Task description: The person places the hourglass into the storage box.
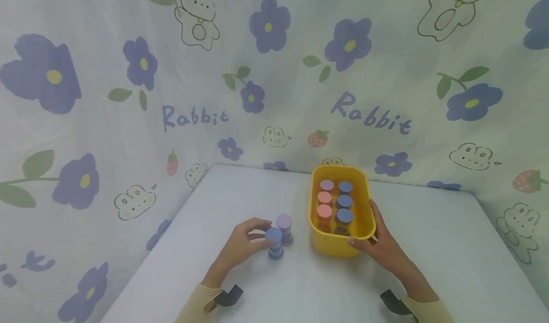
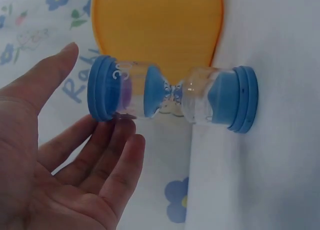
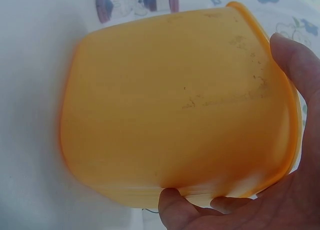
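Note:
A blue hourglass (image 1: pixel 274 243) stands upright on the white table, with blue sand in both bulbs. My left hand (image 1: pixel 245 243) is around its top cap; in the left wrist view the thumb stays apart from the cap (image 2: pixel 102 88) while fingertips are close to its other side, and I cannot tell if they touch. Just behind it stands a purple-capped hourglass (image 1: pixel 285 227). My right hand (image 1: pixel 381 244) grips the near right corner of a yellow bin (image 1: pixel 334 247), thumb at the rim, fingers along the outer wall (image 3: pixel 175 100).
Inside the bin, several hourglasses stand in two rows: blue-capped ones (image 1: pixel 344 201) on the right, pink (image 1: pixel 324 199) and purple (image 1: pixel 327 185) ones on the left. A rabbit-and-flower printed curtain (image 1: pixel 296 75) hangs around the white table (image 1: pixel 429 237).

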`<state>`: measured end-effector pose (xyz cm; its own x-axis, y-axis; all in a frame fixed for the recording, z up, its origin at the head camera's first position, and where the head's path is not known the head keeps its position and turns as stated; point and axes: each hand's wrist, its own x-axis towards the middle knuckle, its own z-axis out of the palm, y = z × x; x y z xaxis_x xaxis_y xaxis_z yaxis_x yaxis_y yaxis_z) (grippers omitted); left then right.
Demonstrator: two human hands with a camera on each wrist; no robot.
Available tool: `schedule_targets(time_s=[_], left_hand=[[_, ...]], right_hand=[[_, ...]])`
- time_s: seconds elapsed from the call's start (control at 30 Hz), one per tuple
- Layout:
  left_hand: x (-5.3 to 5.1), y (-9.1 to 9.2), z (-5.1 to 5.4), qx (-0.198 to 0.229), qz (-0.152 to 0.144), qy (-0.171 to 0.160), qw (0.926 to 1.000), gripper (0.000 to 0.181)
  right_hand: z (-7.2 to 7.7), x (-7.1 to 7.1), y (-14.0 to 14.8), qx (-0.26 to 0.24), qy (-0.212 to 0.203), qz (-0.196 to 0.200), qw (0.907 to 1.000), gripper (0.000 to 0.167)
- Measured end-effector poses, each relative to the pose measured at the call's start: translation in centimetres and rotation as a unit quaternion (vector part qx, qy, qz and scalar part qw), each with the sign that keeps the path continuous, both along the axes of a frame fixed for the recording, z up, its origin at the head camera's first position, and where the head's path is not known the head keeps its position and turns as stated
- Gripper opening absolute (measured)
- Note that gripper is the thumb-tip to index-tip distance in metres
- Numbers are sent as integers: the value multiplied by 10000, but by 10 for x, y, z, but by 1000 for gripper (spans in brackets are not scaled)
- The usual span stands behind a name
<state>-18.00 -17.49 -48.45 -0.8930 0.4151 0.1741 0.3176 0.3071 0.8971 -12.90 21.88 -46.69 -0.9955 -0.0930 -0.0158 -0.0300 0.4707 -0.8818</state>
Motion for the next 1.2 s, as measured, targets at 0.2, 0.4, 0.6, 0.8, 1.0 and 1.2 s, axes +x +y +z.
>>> schedule_targets(time_s=[0.2,0.4,0.6,0.8,1.0,1.2], left_hand=[[3,0,-5,-51,86,-122,9999,52],[5,0,-7,-35,56,-206,9998,47],[5,1,-7,201,-8,-200,9996,45],[3,0,-11,386,-191,-55,9991,44],[4,1,-11,440,-193,-93,9988,44],[5,2,-9,474,-182,-45,9987,42]], right_hand=[[0,0,0,-31,4,26,10000,119],[-3,1,0,-126,157,94,9998,118],[-2,0,0,-51,28,19,10000,120],[-1,1,-1,-15,15,-18,10000,120],[0,1,-1,-20,13,-13,10000,120],[0,1,-1,15,-31,-31,10000,121]])
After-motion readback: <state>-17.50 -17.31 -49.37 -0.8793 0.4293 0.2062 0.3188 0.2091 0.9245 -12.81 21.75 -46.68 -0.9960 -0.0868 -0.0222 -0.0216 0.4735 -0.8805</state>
